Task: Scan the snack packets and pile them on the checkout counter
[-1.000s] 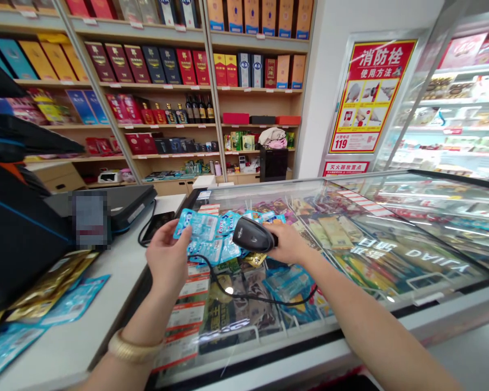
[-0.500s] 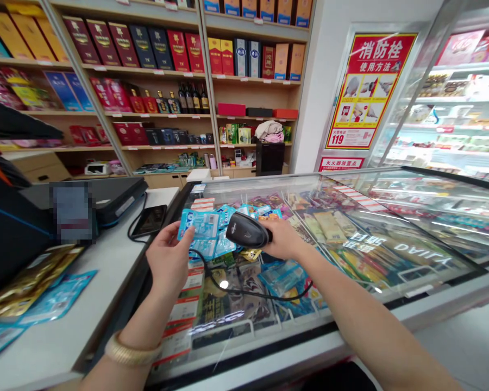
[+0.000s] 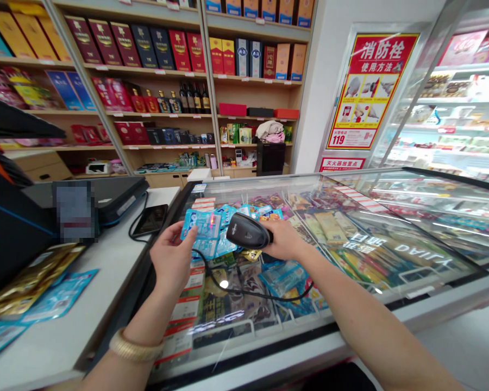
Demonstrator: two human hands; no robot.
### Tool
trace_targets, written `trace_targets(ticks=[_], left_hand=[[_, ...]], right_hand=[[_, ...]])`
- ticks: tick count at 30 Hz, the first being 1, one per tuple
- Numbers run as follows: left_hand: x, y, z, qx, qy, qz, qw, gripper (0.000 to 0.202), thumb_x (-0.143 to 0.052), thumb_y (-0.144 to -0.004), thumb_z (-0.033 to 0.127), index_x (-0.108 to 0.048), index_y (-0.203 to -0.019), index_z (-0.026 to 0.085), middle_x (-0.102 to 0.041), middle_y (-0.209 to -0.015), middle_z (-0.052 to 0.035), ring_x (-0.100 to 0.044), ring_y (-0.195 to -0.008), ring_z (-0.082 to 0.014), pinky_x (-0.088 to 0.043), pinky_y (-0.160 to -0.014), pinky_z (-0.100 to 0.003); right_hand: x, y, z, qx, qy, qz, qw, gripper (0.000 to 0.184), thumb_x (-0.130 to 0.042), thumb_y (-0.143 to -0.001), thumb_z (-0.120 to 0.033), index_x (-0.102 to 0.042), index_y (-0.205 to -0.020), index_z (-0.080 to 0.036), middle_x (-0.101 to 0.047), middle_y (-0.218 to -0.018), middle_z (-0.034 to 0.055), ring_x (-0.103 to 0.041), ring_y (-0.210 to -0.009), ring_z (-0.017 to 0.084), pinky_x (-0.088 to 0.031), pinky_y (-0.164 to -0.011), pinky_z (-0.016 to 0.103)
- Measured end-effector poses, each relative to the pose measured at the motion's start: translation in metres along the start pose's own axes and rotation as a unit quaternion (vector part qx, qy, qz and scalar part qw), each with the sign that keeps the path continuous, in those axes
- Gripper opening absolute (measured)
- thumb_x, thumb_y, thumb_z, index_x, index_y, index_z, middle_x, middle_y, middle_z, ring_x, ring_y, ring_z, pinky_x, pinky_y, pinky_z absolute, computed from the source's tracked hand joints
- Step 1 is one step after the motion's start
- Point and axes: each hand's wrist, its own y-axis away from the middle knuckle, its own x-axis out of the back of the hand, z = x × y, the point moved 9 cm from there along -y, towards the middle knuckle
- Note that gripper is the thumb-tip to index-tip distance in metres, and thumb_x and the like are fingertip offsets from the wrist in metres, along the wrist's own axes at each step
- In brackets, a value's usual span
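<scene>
My left hand [image 3: 173, 252] pinches the left edge of a light blue snack packet [image 3: 206, 225] above the freezer's glass top. A black barcode scanner [image 3: 246, 231] is gripped by its handle in my right hand [image 3: 283, 239]. Its head points left at the packet, and a reddish light lies on the packet near the barcode. From the scanner a black cable [image 3: 244, 292] loops across the glass. More blue packets [image 3: 227, 247] lie on the glass just behind the held one, partly covered by it and the scanner.
A white counter [image 3: 106, 282] on the left bears gold packets [image 3: 32, 279], blue packets [image 3: 61, 296], a phone [image 3: 152, 220] and a black device [image 3: 122, 198]. The glass-topped freezer [image 3: 350, 217] stretches to the right. Shelves of boxes [image 3: 158, 70] stand behind.
The held packet has shifted slightly right and tilted, with my left hand following. A reddish light now shows on it. My right hand and the scanner have barely moved.
</scene>
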Motion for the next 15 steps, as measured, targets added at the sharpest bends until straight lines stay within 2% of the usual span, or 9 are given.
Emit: trace_targets(ticks=[8, 12, 15], left_hand=[[0.003, -0.003, -0.005, -0.012, -0.026, -0.005, 1.0, 0.05, -0.078, -0.058, 0.041, -0.068, -0.099, 0.013, -0.071, -0.087, -0.006, -0.063, -0.071, -0.0146, -0.054, -0.072, -0.03], [0.005, -0.012, -0.025, 0.032, -0.015, -0.011, 0.999, 0.054, -0.075, -0.063, 0.039, -0.067, -0.11, 0.014, -0.071, -0.099, -0.0079, -0.064, -0.075, -0.0153, -0.055, -0.074, -0.032], [0.003, -0.019, -0.04, 0.04, -0.054, -0.047, 0.997, 0.055, -0.068, -0.07, 0.036, -0.063, -0.121, 0.014, -0.071, -0.108, -0.0104, -0.067, -0.093, -0.022, -0.054, -0.088, -0.039]], right_hand=[[0.001, 0.0, 0.001, 0.003, -0.013, 0.012, 1.0, 0.02, -0.066, -0.074, -0.031, -0.067, -0.091, -0.021, -0.071, -0.086, 0.005, -0.065, -0.081, 0.021, -0.041, -0.068, 0.025], [0.004, 0.0, 0.007, 0.003, -0.02, 0.035, 0.999, 0.023, -0.066, -0.075, -0.031, -0.067, -0.096, -0.021, -0.072, -0.093, 0.0051, -0.064, -0.085, 0.022, -0.043, -0.074, 0.027], [0.004, 0.001, 0.015, -0.018, -0.019, 0.046, 0.999, 0.022, -0.067, -0.074, -0.029, -0.068, -0.095, -0.021, -0.072, -0.09, 0.0055, -0.064, -0.085, 0.022, -0.044, -0.074, 0.027]])
